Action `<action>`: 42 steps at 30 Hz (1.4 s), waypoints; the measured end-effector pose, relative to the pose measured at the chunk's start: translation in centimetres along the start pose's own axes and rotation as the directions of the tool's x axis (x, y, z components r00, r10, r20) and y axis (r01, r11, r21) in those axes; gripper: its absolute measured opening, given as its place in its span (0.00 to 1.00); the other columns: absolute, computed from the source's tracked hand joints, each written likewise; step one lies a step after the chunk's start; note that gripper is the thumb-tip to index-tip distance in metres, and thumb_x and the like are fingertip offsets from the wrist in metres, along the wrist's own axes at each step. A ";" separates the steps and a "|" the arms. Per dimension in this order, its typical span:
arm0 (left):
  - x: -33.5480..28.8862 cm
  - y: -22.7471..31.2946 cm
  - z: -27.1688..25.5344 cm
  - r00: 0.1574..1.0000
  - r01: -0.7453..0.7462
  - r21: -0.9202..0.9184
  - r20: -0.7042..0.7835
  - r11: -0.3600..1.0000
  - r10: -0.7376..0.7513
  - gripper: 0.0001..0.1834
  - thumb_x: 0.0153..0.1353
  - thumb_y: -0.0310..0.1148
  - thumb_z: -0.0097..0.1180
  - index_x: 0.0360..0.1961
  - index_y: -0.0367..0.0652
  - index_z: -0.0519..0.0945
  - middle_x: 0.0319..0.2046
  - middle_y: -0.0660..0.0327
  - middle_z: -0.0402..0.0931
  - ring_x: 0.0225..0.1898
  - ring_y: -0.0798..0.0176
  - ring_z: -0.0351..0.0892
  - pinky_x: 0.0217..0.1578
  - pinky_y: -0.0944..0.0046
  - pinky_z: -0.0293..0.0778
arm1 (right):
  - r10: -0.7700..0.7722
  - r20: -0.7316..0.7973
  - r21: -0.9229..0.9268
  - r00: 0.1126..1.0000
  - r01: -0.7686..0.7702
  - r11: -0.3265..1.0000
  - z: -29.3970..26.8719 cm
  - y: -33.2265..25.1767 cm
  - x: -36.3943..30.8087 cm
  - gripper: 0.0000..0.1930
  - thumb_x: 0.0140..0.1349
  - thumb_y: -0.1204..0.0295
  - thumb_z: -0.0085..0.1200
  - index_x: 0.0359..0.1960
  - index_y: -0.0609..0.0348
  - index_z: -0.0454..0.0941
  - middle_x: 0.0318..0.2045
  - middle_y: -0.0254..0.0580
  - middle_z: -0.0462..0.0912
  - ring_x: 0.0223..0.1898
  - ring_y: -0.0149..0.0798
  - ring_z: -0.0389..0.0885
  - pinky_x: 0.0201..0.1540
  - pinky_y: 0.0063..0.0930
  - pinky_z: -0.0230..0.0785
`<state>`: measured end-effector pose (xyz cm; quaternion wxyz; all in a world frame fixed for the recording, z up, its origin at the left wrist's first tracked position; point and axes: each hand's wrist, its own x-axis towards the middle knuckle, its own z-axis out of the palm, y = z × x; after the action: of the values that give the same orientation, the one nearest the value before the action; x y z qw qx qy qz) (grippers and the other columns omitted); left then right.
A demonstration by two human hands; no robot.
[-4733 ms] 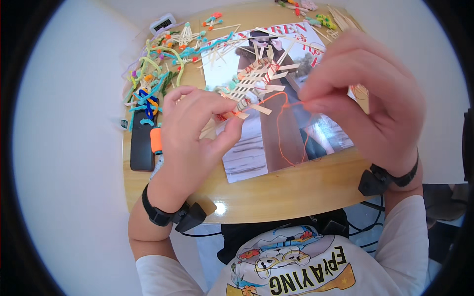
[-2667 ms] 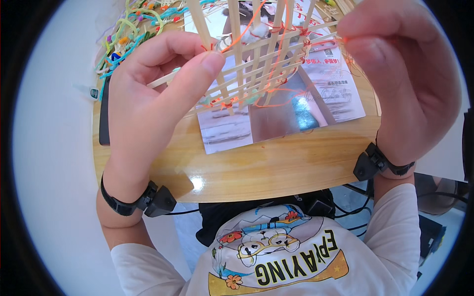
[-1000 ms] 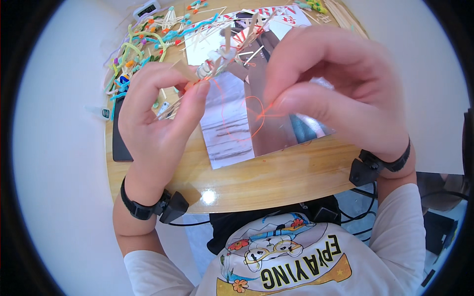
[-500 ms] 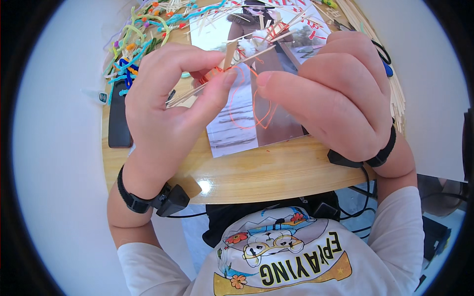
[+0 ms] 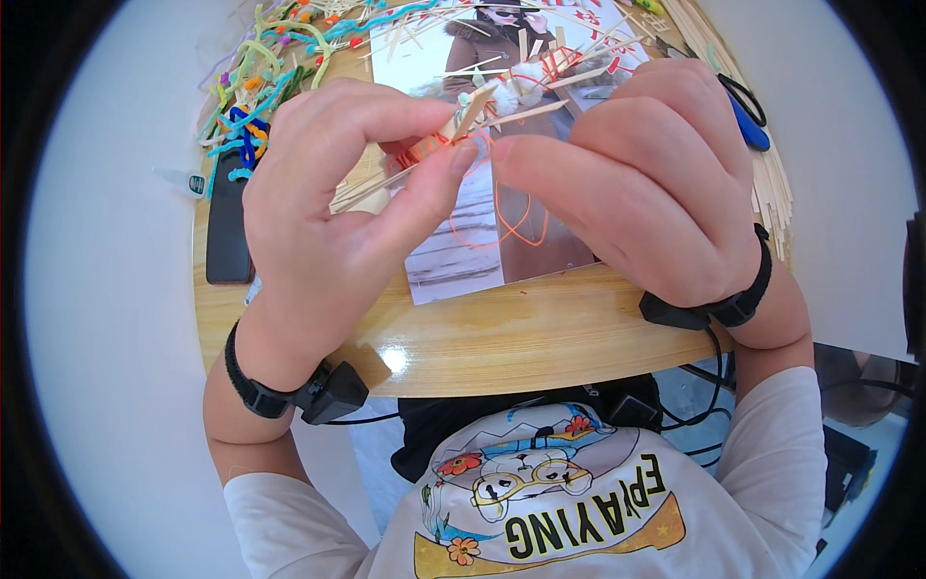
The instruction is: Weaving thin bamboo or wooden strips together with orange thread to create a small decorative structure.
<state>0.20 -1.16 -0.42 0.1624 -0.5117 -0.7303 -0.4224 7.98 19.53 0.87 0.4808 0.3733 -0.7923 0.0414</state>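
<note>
My left hand (image 5: 333, 188) is closed, thumb and fingers pinching a bundle of thin wooden sticks (image 5: 475, 108) bound with orange thread. Tufts of white fluff (image 5: 526, 85) and red thread wrappings show farther along the bundle. Its near end is partly hidden by my fingers. My right hand (image 5: 656, 188) is closed too, with the thumb and forefinger tip pinching the orange thread (image 5: 498, 203) close to the right of the bundle. A loose loop of that thread hangs between both hands over a magazine page (image 5: 555, 236).
Coloured pipe cleaners (image 5: 253, 130) are piled at the far left, above a black phone (image 5: 229, 236). A small glue tube (image 5: 183, 180) lies beside them. Many loose sticks (image 5: 767, 198) and a blue-handled tool (image 5: 750, 125) lie at the right edge of the wooden table (image 5: 463, 338).
The stick bundle has tilted and shifted slightly to the right in my left hand. My right fingertips are a little nearer to it, and the stretch of thread between them is shorter.
</note>
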 end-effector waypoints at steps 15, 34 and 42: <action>0.1 -0.2 0.0 0.999 -0.047 0.022 -0.006 0.999 0.047 0.11 0.49 0.15 0.61 0.34 0.35 0.77 0.37 0.57 0.79 0.38 0.64 0.75 0.43 0.67 0.70 | 0.025 -0.059 0.014 0.998 -0.024 1.000 0.4 -0.1 -0.5 0.20 0.32 0.78 0.67 0.33 0.58 0.82 0.23 0.32 0.73 0.24 0.36 0.68 0.24 0.27 0.59; -0.1 -0.3 0.2 0.998 -0.064 0.015 -0.018 0.998 0.064 0.11 0.49 0.15 0.63 0.34 0.35 0.77 0.37 0.57 0.78 0.35 0.65 0.75 0.37 0.68 0.71 | 0.088 -0.031 0.049 0.996 -0.087 0.995 -0.1 -0.1 -0.7 0.18 0.40 0.80 0.69 0.36 0.56 0.81 0.23 0.31 0.74 0.23 0.36 0.69 0.25 0.25 0.61; -0.1 -0.2 0.1 0.998 -0.055 0.002 -0.004 0.998 0.055 0.11 0.49 0.15 0.62 0.34 0.34 0.77 0.36 0.57 0.77 0.34 0.65 0.74 0.36 0.69 0.71 | 0.090 -0.031 0.032 0.996 -0.089 0.996 0.2 -0.3 -0.8 0.18 0.40 0.80 0.69 0.37 0.56 0.82 0.24 0.31 0.72 0.24 0.35 0.69 0.26 0.26 0.62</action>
<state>0.09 -1.15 -0.66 0.1759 -0.5307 -0.7159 -0.4183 8.20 19.67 0.09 0.4854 0.3442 -0.7996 0.0810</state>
